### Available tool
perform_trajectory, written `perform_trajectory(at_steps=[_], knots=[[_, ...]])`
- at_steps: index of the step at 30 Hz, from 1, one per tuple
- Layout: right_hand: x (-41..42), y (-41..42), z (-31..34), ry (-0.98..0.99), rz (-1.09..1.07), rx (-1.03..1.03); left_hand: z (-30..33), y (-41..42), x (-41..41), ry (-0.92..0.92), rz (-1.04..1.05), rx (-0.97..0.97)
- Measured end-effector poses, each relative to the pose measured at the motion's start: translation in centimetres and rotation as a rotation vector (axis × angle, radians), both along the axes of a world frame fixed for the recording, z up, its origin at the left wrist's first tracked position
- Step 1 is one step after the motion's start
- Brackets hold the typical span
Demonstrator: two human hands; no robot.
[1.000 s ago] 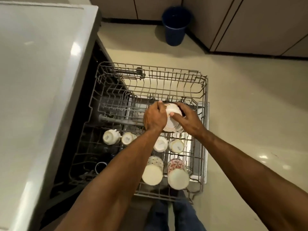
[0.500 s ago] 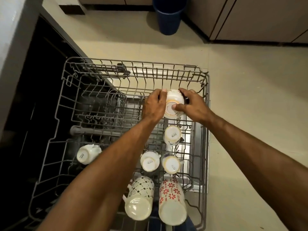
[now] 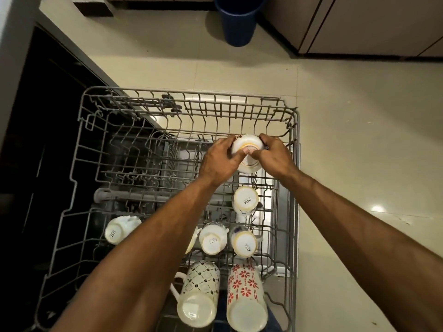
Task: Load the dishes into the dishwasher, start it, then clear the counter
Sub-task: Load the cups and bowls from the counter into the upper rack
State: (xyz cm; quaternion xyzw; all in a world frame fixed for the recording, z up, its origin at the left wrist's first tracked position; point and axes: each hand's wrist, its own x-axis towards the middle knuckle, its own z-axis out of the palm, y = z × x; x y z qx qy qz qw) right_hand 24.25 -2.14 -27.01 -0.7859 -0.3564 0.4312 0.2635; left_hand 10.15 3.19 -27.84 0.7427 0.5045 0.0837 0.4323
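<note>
At far right of pulled-out upper dishwasher rack [image 3: 291, 188]: one white cup [image 3: 248, 153], gold-banded, upturned, base toward camera, mouth down and tilted away toward far rack wall. Clasped on both sides: left hand [image 3: 219, 161] on its left flank, right hand [image 3: 275, 155] on its right, fingers [image 3: 266, 140] curled closed round the body, thumbs meeting near the base ring. Both hands equally near; cup between them, just above the tines. Seating judged to turn on lowering mouth-first over the tines directly beneath.

Nearer in same rack: four small white cups [image 3: 245, 200], inverted; black-dotted mug [image 3: 199, 298] and red-flowered mug [image 3: 245, 298] at near edge, bases up. Blue bin [image 3: 237, 22] on floor beyond.

Against half a second earlier: cup carried farther toward far wall, tilted more; grip unchanged.
</note>
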Motion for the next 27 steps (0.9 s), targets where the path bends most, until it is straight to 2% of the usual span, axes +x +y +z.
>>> perform_trajectory(at_steps=[4, 10, 15, 18, 22, 27], knots=[[-0.7, -0.1, -0.1, -0.026, 0.038, -0.029, 0.0, -0.3, -0.4, 0.095, 0.002, 0.059], [-1.6, -0.9, -1.2, -0.175, 0.136, -0.032, 0.0, -0.6, -0.8, 0.083, 0.02, 0.034], [-1.8, -1.2, -1.0, -0.26, 0.189, -0.025, 0.0, -0.9, -0.8, 0.123, 0.077, 0.021], [-2.1, -1.6, -0.6, -0.323, 0.217, -0.026, 0.2, -1.0, -0.9, 0.162, 0.044, 0.044], [-2.4, -1.8, -0.9, -0.351, 0.222, -0.017, 0.0, -1.4, -1.1, 0.226, 0.026, 0.109], [-2.7, -2.3, -1.3, -0.375, 0.26, -0.013, -0.8, -1.9, -1.5, 0.221, 0.042, 0.135]])
